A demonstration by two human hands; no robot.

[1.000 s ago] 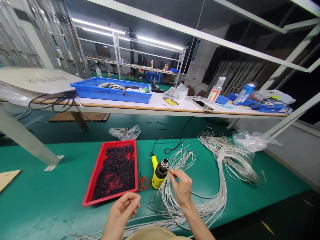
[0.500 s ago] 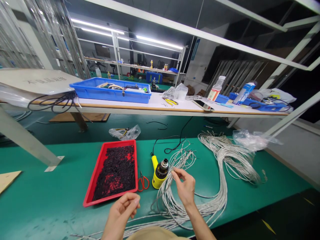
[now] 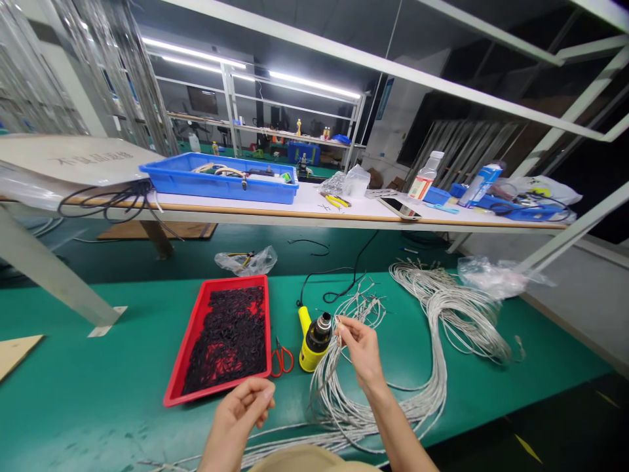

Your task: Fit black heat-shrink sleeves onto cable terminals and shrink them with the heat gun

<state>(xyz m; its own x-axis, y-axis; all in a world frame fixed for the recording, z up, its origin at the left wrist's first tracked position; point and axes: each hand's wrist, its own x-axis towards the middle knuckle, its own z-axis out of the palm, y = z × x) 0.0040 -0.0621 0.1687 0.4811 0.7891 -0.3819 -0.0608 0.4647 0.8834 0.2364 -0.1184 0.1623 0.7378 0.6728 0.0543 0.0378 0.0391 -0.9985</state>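
A workshop under strip lights, with a green-topped desk point(image 3: 98, 367) in front and a raised white shelf point(image 3: 304, 213) behind it carrying a blue bin point(image 3: 221, 185) and bottles. On the desk lies a red tray point(image 3: 223, 337) full of small black pieces, red-handled scissors point(image 3: 282, 357) just beside its right edge, and next to those a yellow heat gun point(image 3: 313, 337) with its nozzle turned up and toward the right. The right hand point(image 3: 362, 351) is raised just right of that nozzle, thumb and forefinger pinched together on the end of one grey wire point(image 3: 339, 322); the wire tip sits very near the nozzle mouth, to its right, and the wire's length runs down and back toward the person into the grey wire bundle point(image 3: 432, 341), which loops across the desk to the right. The left hand point(image 3: 240, 413) is low and near the body, below the tray, fingers curled with fingertips together; whether it holds something small cannot be told. The right hand is far the nearer to the heat gun.
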